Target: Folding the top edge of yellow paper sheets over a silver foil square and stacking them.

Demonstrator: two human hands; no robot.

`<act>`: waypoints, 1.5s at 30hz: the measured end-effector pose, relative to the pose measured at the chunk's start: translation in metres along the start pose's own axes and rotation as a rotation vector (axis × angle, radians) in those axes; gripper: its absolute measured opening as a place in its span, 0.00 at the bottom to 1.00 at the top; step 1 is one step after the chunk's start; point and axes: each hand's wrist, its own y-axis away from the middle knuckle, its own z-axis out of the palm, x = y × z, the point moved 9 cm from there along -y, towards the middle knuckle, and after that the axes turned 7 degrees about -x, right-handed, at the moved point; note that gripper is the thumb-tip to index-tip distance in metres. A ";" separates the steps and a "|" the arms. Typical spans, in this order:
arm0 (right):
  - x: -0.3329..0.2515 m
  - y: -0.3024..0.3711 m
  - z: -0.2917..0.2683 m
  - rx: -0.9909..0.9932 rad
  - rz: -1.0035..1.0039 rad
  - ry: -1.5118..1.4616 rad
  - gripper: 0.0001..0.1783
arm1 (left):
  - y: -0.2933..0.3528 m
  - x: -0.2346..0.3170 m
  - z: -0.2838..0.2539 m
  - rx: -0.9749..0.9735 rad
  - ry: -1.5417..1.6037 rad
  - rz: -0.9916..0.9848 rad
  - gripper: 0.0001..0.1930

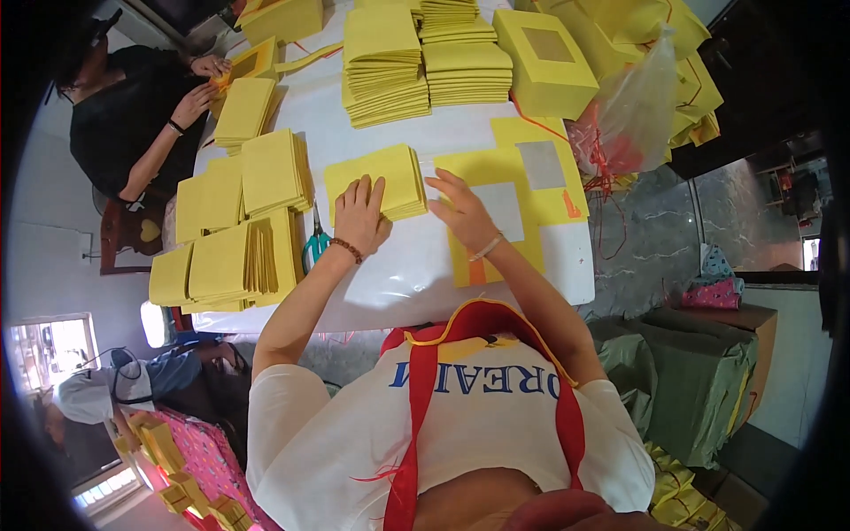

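A small stack of folded yellow paper (390, 164) lies in front of me on the white-covered table. My left hand (359, 212) rests flat on its near left part, fingers stretched out, and wears a beaded bracelet. Just off the stack's right side hovers my right hand (460, 212), its fingers apart and nothing in them. Beneath it are flat yellow sheets (527, 248) bearing pale rectangles and orange marks. Teal-handled scissors (314, 250) lie left of my left wrist, blades pointing away from me.
Several yellow paper stacks (232, 257) cover the table's left side; taller stacks (382, 62) and a yellow box (544, 66) stand at the back. A clear plastic bag (633, 106) with red strings hangs at right. Across the left corner, a person in black (133, 124) handles yellow paper.
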 end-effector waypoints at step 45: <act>0.102 0.139 -0.096 0.178 0.219 -0.242 0.24 | 0.034 0.112 0.093 0.235 1.702 -0.468 0.31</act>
